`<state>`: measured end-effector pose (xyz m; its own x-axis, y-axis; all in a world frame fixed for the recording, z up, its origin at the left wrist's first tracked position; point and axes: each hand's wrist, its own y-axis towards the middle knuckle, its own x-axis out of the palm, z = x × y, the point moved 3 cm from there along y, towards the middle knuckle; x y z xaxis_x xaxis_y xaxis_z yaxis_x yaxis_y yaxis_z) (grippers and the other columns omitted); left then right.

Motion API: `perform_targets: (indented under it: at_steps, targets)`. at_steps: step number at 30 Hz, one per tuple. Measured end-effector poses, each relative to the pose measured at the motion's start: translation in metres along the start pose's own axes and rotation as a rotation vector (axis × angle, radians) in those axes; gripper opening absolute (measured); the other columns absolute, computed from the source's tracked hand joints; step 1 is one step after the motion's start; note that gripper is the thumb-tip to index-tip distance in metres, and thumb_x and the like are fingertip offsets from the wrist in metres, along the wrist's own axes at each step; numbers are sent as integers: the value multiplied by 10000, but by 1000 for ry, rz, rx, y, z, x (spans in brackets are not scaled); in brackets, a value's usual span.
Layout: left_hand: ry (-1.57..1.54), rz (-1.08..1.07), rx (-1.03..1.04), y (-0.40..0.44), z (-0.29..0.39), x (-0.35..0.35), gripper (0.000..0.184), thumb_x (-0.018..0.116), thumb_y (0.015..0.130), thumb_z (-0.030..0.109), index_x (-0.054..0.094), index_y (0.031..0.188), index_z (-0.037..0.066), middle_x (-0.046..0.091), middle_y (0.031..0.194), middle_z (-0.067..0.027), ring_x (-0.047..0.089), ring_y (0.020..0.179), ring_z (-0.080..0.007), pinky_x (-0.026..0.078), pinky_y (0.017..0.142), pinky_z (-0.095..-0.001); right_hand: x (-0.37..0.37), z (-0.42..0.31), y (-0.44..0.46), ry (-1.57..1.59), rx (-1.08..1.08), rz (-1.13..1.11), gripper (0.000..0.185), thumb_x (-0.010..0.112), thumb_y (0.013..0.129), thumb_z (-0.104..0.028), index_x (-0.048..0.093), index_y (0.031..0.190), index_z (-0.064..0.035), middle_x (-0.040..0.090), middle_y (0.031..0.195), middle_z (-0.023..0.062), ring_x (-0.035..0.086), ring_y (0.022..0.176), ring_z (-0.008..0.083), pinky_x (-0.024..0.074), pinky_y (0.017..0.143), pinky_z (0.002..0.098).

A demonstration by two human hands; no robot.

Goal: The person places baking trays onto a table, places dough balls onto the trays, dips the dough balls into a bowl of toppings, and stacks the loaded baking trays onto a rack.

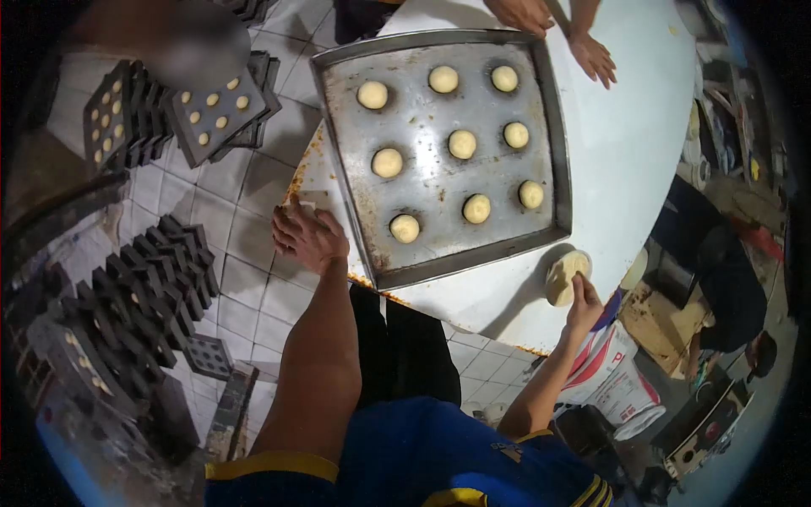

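Note:
A large metal baking tray lies on the white table, with several round pale dough balls spaced in rows on it. To the tray's left, my left hand is at the rusty table edge, its fingers spread and bent, apart from the dough. My right hand has its fingers pinched together over a small round container with pale contents, near the tray's lower right corner. Whatever is between those fingertips is hidden.
Across the white table, another person's hands rest near the tray. Stacked dark trays stand on the tiled floor at left, some bearing dough balls. White-and-red sacks lie at lower right; another person bends beyond them.

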<state>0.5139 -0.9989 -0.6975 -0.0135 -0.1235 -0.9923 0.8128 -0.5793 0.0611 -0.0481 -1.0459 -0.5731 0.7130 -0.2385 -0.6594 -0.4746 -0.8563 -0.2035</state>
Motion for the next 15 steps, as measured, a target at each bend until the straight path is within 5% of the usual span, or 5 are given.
perform_targets:
  at_steps: [4, 8, 12, 15]
  targets:
    - [-7, -51, -45, 1, 2, -3, 653, 416, 1028, 468, 427, 1616, 184, 335, 1666, -223, 268, 1557, -424, 196, 1245, -644, 122, -166, -5, 21, -47, -325, 376, 764, 1005, -216, 764, 1263, 58, 780, 1189, 129, 692, 1104, 173, 498, 1039, 304]
    - [-20, 5, -6, 1, -2, -1, 632, 446, 1012, 453, 472, 1589, 197, 358, 1648, -228, 296, 1541, -438, 210, 1231, -639, 285, -262, -10, 174, -349, -658, 269, 805, 977, -222, 822, 1135, -5, 812, 1017, 95, 703, 891, 134, 537, 837, 290]
    - [-40, 20, -14, 3, 2, -4, 609, 523, 983, 380, 501, 1567, 208, 368, 1634, -227, 311, 1535, -440, 217, 1227, -637, 392, -313, -3, 49, -1024, -442, 175, 808, 919, -193, 850, 1067, -108, 773, 923, 85, 675, 886, 284, 530, 814, 386]
    - [-46, 21, 13, 4, 1, -4, 634, 514, 992, 383, 472, 1591, 180, 376, 1643, -242, 317, 1532, -464, 233, 1213, -652, 427, -317, -1, -149, -1242, -325, 145, 820, 887, -215, 854, 1006, -140, 752, 894, 37, 629, 886, 289, 499, 797, 418]
